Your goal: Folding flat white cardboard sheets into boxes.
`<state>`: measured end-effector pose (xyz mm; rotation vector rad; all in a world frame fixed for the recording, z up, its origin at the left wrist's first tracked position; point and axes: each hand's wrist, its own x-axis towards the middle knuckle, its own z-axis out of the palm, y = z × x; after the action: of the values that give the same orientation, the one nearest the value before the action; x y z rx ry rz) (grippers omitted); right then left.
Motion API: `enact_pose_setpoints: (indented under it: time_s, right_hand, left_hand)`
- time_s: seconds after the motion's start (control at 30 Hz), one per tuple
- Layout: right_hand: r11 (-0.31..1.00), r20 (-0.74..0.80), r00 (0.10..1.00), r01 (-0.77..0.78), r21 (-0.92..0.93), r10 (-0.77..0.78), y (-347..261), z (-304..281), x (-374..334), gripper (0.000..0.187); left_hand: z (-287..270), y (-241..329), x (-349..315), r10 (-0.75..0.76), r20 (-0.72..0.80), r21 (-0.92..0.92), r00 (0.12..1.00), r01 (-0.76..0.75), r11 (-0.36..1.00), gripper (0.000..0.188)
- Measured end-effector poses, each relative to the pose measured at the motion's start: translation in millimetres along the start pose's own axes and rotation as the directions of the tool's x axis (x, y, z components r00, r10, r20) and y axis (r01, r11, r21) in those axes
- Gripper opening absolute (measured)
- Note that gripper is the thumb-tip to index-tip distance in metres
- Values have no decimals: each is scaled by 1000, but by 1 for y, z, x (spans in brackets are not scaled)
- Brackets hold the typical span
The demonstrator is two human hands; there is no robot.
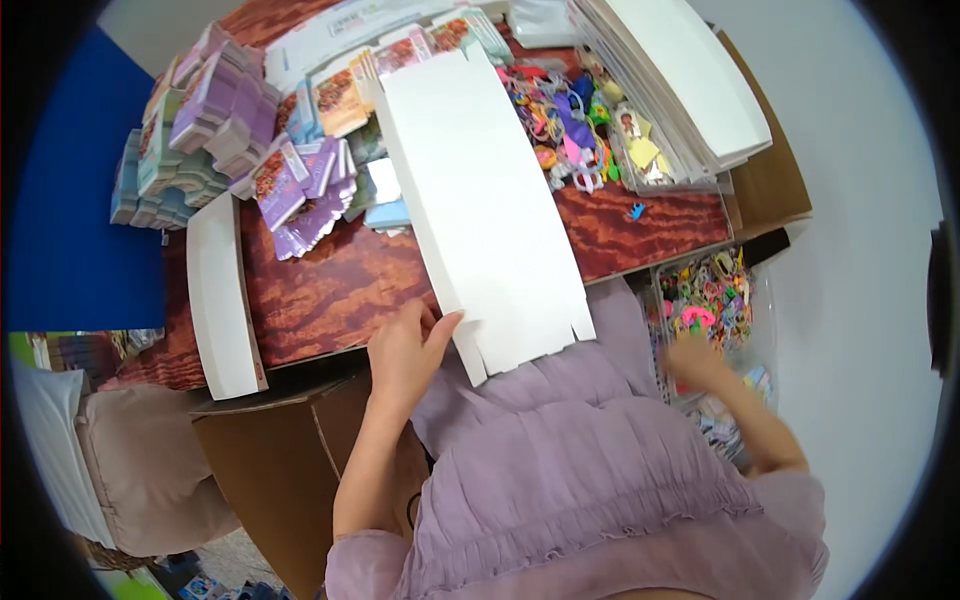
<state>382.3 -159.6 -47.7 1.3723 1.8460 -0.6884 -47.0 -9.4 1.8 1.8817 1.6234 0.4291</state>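
Note:
A long white cardboard tray with slit corners reaches from the table over my lap. At its near left edge my left hand is closed, thumb on the rim and the other fingers partly hidden. My right hand is off to the right, over a clear plastic bin full of small colourful trinkets. Its fingers are blurred, so whether they grip anything is unclear. Just beyond it, a bright pink piece lies on the pile.
Purple and green printed packets stand stacked at the far left, with loose purple packets nearer. A narrow white tray lies at the table's left edge. Bright trinkets and stacked white trays sit far right. Another person is at left.

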Motion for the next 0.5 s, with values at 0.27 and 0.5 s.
enact_pose_setpoints:
  time_s: [0.27,0.5]
  right_hand:
    - [723,-790,574,451,523,214,-78,-175,73,29]
    - [914,-893,432,298,274,127,-91,-184,75,21]
  left_hand:
    - [29,16,9,-10,-215,132,977,39,991,36]
    - [12,21,12,90,-173,345,981,-25,938,36]
